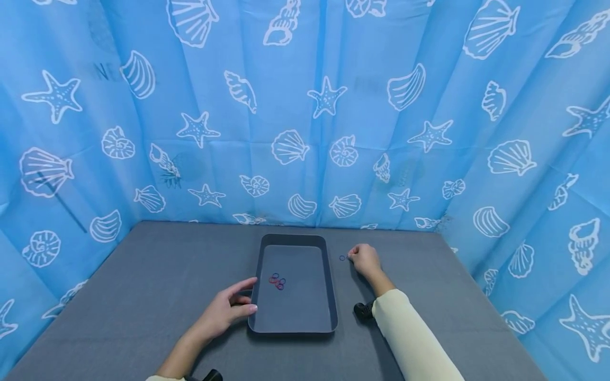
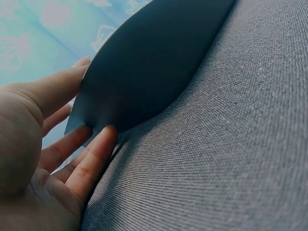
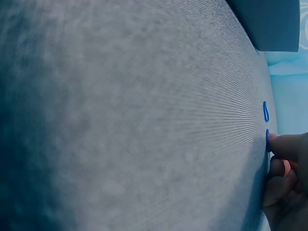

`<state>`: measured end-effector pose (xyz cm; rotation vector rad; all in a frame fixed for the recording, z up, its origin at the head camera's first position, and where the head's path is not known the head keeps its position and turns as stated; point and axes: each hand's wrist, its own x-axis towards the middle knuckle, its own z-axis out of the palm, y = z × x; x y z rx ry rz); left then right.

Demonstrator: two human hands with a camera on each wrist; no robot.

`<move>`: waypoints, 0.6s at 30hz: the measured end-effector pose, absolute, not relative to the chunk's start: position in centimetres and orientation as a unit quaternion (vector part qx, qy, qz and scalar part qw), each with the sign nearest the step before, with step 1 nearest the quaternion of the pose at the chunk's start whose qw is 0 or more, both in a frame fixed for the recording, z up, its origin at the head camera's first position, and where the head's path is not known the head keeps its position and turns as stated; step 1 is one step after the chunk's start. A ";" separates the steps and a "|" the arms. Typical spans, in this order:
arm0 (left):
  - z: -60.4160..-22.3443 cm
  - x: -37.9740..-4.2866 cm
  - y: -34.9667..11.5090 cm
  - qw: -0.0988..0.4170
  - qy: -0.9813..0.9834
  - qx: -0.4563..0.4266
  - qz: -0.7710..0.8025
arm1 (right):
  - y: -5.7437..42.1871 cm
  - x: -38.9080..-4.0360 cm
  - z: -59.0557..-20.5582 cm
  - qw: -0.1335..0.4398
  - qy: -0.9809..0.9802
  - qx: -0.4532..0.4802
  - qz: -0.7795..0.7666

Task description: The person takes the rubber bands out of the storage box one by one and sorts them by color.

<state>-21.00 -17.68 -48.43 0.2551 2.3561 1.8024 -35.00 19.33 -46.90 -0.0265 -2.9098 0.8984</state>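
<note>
My left hand (image 1: 221, 312) holds the left wall of a dark grey tray (image 1: 331, 301). In the left wrist view the thumb reaches the rim and other fingers (image 2: 98, 149) bear against the tray's outer wall. Inside the tray lie several small red and blue rubber bands (image 1: 280, 287), clustered left of its middle. Right of the tray, at table level, my right hand (image 1: 367, 261) pinches a small blue rubber band (image 3: 267, 139), mostly hidden by the fingertips. Another blue rubber band (image 1: 342, 258) lies on the cloth just left of those fingertips.
Grey ribbed cloth (image 1: 190, 264) covers the table. A blue curtain (image 1: 305, 185) with white shells and starfish hangs along the back and both sides. Black devices are strapped at both wrists, the right one (image 1: 364, 311) close to the tray's right side.
</note>
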 end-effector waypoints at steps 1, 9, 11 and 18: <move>-48.4 -21.0 -17.7 0.082 0.789 0.086 0.604 | 19.3 -35.0 -46.9 0.049 -0.954 -0.011 0.296; -48.5 -21.0 -17.8 0.084 0.785 0.087 0.608 | 19.6 -35.1 -46.7 0.056 -0.934 -0.012 0.353; -48.6 -21.1 -17.8 0.084 0.784 0.089 0.608 | 19.7 -35.2 -46.6 0.058 -0.927 -0.010 0.371; -48.4 -21.0 -17.8 0.086 0.785 0.089 0.607 | 19.6 -35.7 -45.9 0.060 -0.915 -0.002 0.399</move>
